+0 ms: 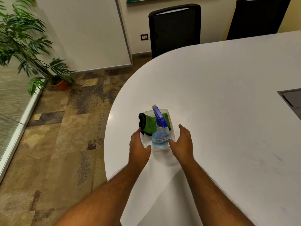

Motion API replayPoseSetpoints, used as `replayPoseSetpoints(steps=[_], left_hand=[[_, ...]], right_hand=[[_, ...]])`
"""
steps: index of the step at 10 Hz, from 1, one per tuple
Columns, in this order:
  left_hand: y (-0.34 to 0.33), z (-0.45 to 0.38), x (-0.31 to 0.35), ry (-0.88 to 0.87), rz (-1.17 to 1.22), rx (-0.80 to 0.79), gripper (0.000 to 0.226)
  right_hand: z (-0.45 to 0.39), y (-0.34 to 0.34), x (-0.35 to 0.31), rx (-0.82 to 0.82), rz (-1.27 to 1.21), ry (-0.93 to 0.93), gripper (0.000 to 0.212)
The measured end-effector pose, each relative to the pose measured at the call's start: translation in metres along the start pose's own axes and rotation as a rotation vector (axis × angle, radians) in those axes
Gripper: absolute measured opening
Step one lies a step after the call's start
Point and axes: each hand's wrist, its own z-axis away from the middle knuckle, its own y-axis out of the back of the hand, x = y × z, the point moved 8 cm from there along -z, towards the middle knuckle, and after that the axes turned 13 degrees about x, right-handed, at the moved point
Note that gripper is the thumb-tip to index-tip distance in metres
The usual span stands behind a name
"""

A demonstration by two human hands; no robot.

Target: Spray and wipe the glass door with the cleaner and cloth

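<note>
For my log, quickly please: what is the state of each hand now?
Left hand: open, at the left side of the clear tray, holding nothing.
Right hand: open, at the tray's right side, holding nothing.

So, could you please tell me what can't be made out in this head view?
- Spray bottle label: print too small and blurred to read.
- Green cloth: its right part is hidden behind the bottle.
- Clear tub: near corners covered by the left hand and right hand.
- Grey panel in the table: cut off by the right edge.
</note>
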Motion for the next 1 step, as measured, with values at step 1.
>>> replayPoseSetpoints(steps=[1], left_hand=[[-0.0092,0.0178,-0.0088,0.170,0.201,-0.044,0.071]], right_hand=[[0.0057,-0.0147,0.0161,-0.102,0.031,-0.096,0.069]])
